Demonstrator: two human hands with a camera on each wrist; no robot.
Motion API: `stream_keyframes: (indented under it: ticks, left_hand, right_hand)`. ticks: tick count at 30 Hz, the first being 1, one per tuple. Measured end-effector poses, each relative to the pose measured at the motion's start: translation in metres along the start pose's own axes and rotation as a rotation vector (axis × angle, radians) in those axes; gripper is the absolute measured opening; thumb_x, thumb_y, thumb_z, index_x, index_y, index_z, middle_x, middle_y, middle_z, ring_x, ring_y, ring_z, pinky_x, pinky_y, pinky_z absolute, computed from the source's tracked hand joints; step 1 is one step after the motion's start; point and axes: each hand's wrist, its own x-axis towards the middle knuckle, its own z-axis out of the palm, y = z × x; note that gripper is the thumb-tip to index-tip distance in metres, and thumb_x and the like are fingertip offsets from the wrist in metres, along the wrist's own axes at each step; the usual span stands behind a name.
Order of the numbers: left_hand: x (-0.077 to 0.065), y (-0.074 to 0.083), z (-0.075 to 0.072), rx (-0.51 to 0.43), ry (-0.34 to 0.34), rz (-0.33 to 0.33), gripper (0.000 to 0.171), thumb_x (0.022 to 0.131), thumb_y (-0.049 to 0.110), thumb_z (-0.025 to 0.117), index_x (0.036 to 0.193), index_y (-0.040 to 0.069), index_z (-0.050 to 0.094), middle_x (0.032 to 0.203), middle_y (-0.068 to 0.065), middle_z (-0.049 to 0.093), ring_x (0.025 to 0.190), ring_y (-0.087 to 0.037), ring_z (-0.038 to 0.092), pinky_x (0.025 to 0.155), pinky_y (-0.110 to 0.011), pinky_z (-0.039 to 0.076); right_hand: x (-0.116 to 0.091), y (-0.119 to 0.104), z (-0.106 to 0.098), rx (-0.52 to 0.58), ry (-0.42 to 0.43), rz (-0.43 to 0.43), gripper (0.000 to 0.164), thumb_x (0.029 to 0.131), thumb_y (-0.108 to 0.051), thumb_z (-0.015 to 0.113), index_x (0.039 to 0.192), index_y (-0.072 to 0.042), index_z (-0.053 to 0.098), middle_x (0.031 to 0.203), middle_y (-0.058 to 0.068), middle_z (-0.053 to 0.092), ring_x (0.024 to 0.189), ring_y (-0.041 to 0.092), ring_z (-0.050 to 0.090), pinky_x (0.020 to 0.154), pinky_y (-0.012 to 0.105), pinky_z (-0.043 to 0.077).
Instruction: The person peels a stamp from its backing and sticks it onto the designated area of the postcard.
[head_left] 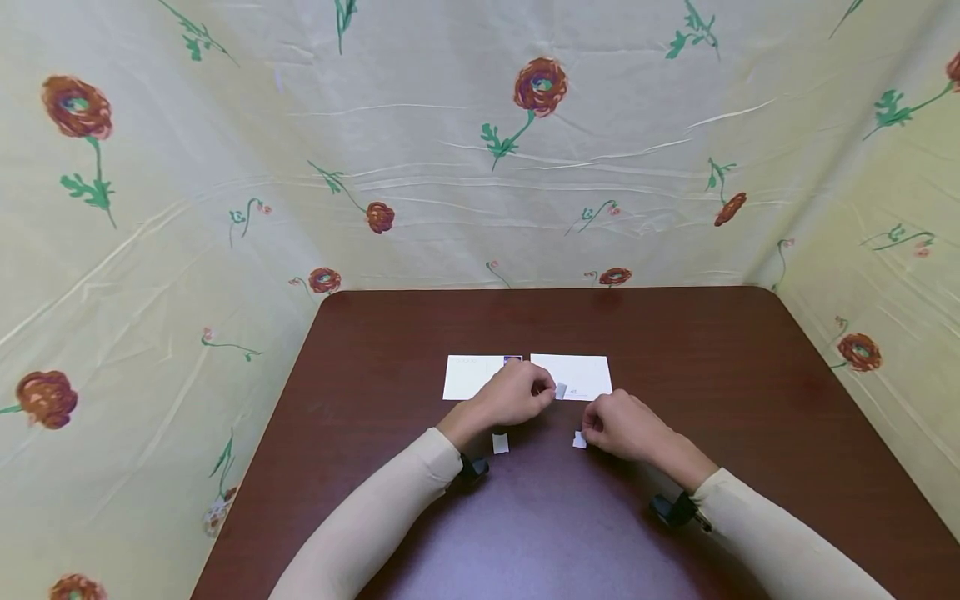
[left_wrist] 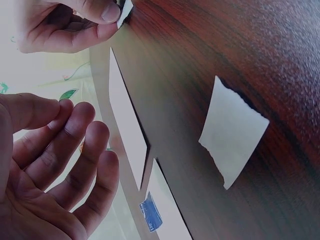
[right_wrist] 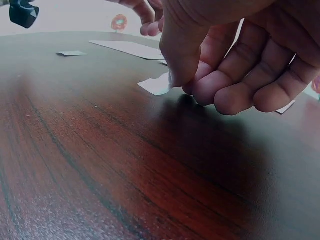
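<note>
My left hand (head_left: 506,393) reaches across the left envelope (head_left: 467,377), thumb and index fingertips together. At those fingertips it pinches a small pale paper piece (head_left: 561,390), which overlaps the right envelope (head_left: 588,373) in the head view. The other left fingers are loosely bent. Near the right envelope's front corner, my right hand (head_left: 622,425) pinches a white torn scrap of paper (right_wrist: 156,85) between thumb and index finger, close over the table. Another white scrap (left_wrist: 232,132) lies flat on the table below my left wrist.
The left envelope bears a blue stamp (left_wrist: 151,212) at its corner. Both envelopes lie side by side on the dark brown wooden table (head_left: 390,325). A floral cloth (head_left: 450,125) hangs behind and at the sides. Each wrist wears a black device (head_left: 675,508).
</note>
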Motion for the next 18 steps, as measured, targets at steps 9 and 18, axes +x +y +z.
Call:
stream_keyframes:
  ticks: [9, 18]
  left_hand:
    - [-0.001, 0.001, 0.001, 0.011, -0.006, -0.011, 0.016, 0.095, 0.019, 0.064, 0.093, 0.010, 0.078, 0.073, 0.010, 0.065, 0.063, -0.002, 0.054, 0.061, -0.018, 0.044]
    - [-0.001, 0.000, 0.001, 0.018, 0.004, 0.005, 0.016, 0.094, 0.017, 0.064, 0.092, 0.010, 0.078, 0.073, 0.011, 0.065, 0.065, -0.002, 0.055, 0.062, -0.018, 0.045]
  right_hand:
    - [0.000, -0.001, -0.001, -0.010, 0.008, 0.005, 0.012, 0.082, -0.017, 0.074, 0.072, -0.021, 0.071, 0.061, -0.016, 0.055, 0.055, 0.003, 0.046, 0.053, 0.022, 0.041]
    - [0.005, -0.005, -0.012, -0.026, 0.063, -0.023, 0.016, 0.082, -0.018, 0.077, 0.071, -0.024, 0.068, 0.060, -0.017, 0.053, 0.056, 0.002, 0.046, 0.054, 0.022, 0.040]
